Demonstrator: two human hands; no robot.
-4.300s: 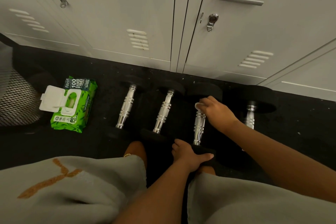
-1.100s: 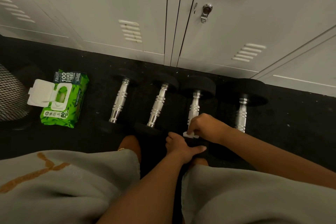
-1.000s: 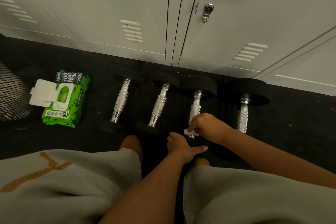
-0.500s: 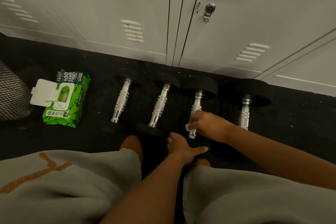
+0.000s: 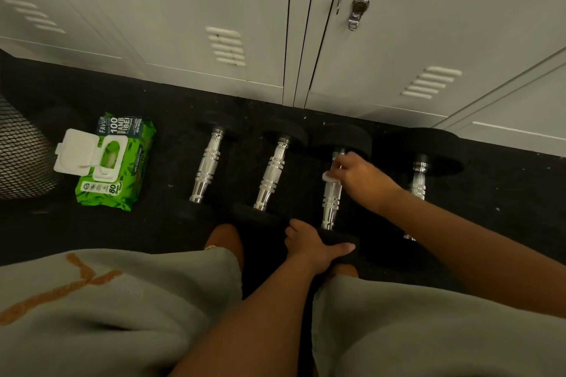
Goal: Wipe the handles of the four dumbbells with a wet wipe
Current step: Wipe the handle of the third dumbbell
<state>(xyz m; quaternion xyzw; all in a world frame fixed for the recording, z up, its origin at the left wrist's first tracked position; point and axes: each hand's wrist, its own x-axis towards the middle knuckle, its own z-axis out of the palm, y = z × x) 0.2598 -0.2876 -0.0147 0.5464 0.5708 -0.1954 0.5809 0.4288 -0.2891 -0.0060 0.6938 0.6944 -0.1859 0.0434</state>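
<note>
Head view: right hand (image 5: 360,176) at one o'clock, fingers curled round the wet wipe (image 5: 327,176) on the third dumbbell's handle (image 5: 331,199). Left hand (image 5: 309,246) grips that dumbbell's near weight at centre. Wipe pack (image 5: 115,162) lies open at nine o'clock.

You look down on shiny, ribbed chrome dumbbell handles (image 5: 331,197) capped by matt black rubbery end weights (image 5: 340,140). The glossy green plastic wipe pack (image 5: 115,162) has a smooth white plastic flip lid (image 5: 75,151). The painted metal lockers (image 5: 183,15) look satin-smooth; the black speckled floor (image 5: 505,193) looks rough.
</note>
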